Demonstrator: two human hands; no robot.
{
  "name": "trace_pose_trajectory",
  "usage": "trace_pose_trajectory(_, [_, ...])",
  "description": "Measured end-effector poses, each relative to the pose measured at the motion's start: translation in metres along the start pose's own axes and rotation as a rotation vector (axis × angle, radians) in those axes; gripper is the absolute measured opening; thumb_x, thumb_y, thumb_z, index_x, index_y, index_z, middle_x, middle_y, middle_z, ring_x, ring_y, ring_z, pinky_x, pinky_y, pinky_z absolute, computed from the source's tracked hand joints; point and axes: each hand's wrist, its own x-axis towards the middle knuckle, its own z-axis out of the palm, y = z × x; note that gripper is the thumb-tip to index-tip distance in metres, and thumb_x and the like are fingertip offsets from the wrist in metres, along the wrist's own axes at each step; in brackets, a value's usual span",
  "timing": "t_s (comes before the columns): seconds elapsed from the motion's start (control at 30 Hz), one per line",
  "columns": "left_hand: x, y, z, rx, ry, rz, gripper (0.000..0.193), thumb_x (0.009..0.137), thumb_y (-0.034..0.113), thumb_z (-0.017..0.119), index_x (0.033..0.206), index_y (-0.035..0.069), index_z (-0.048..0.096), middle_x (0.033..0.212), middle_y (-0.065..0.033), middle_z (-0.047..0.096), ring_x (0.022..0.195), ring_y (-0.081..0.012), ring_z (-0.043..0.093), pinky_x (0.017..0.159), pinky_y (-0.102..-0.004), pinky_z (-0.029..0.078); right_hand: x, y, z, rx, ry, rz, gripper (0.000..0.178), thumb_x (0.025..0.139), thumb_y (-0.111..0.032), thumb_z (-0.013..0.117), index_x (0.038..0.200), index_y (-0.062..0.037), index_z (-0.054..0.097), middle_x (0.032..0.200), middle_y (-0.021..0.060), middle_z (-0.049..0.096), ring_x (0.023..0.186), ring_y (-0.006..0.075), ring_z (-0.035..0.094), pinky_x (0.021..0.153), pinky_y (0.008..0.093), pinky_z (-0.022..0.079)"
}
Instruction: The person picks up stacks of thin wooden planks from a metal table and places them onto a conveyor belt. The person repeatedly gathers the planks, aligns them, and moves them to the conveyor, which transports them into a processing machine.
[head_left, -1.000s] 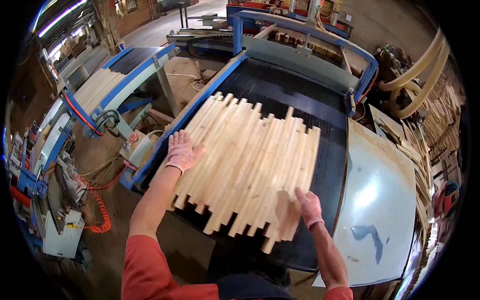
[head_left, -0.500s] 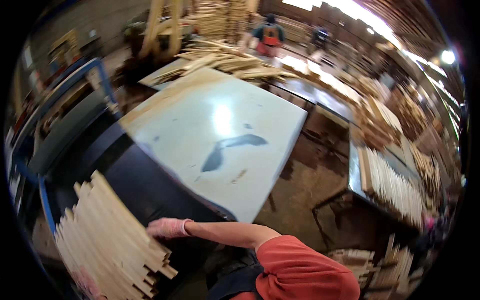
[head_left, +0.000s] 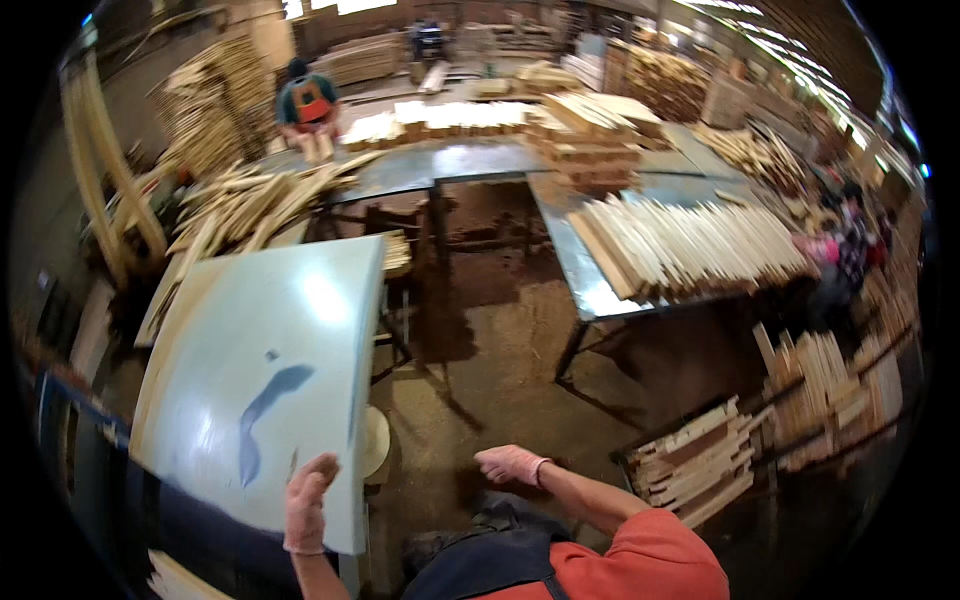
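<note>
My left hand [head_left: 307, 505], in a pale pink glove, is raised in front of the near right part of a pale, glossy sheet-topped table [head_left: 190, 350]. Its fingers are curled in, and nothing shows in them. My right hand [head_left: 512, 466], gloved alike, hangs above the floor right of that table, its fingers bent together with nothing visible in them. At the lower left edge, a few ends of light wooden strips [head_left: 180, 578] come into view.
A metal table [head_left: 590, 295] at the right bears a long row of wooden strips [head_left: 690, 240]. Stacked wood pieces [head_left: 700, 460] lie in a rack at the lower right. One person [head_left: 305, 100] works at the far left, another [head_left: 845, 250] at the right. Loose slats [head_left: 250, 210] lie beyond the pale table.
My view has swung right, leaving most of the nearby strip bundle out of sight. My right hand has come away from the bundle, and my left hand has risen from it.
</note>
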Motion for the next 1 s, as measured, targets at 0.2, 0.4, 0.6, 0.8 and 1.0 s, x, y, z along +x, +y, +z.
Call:
trace_pose_trajectory(0.2, [0.17,-0.208,0.092,0.197,-0.291,-0.384,0.026,0.102,0.014,0.061,0.116,-0.005,0.07,0.101,-0.0027,0.07,0.09,-0.0186,0.06,0.081,-0.0338,0.049,-0.097,0.056,-0.211,0.28,0.715,-0.111,0.039,0.103,-0.043,0.065,0.083,-0.0125,0.052,0.071,0.0033,0.05,0.057,0.0188,0.046,0.051,0.0371,0.039])
trace_pose_trajectory(0.4, [0.125,-0.332,0.082,0.647,0.037,-1.112,0.035,0.094,0.034,0.06,0.102,0.002,0.071,0.091,-0.0105,0.067,0.082,-0.0302,0.062,0.076,-0.0451,0.049,-0.143,0.141,-0.252,0.279,1.152,0.094,0.046,0.101,-0.047,0.064,0.094,-0.001,0.067,0.084,0.0169,0.068,0.074,0.0322,0.067,0.066,0.0462,0.052])
trace_pose_trajectory(0.6, [0.158,-0.336,0.108,0.605,-0.139,-1.321,0.029,0.093,0.032,0.061,0.089,0.005,0.069,0.08,-0.0097,0.065,0.072,-0.0281,0.06,0.067,-0.0427,0.047,-0.136,0.158,-0.212,0.417,1.277,0.329,0.05,0.1,-0.044,0.063,0.111,0.004,0.069,0.096,0.0205,0.072,0.084,0.0367,0.069,0.072,0.047,0.055])
trace_pose_trajectory(0.8, [0.333,-0.371,0.144,0.48,-0.086,-1.279,0.028,0.091,0.031,0.062,0.076,0.008,0.066,0.069,-0.0089,0.062,0.061,-0.026,0.058,0.057,-0.0402,0.045,-0.137,0.042,-0.293,0.256,1.272,0.219,0.064,0.103,-0.058,0.054,0.111,0.0024,0.072,0.096,0.0224,0.073,0.087,0.0339,0.069,0.081,0.0493,0.053])
trace_pose_trajectory(1.0, [0.571,-0.394,0.304,0.521,-0.23,-0.878,0.034,0.094,0.031,0.064,0.065,0.016,0.055,0.058,-0.0019,0.048,0.049,-0.0167,0.043,0.049,-0.0358,0.031,-0.177,-0.119,-0.401,0.511,1.228,-0.246,0.032,0.107,-0.044,0.055,0.088,-0.0177,0.053,0.069,-0.0018,0.049,0.056,0.0166,0.047,0.049,0.0381,0.037])
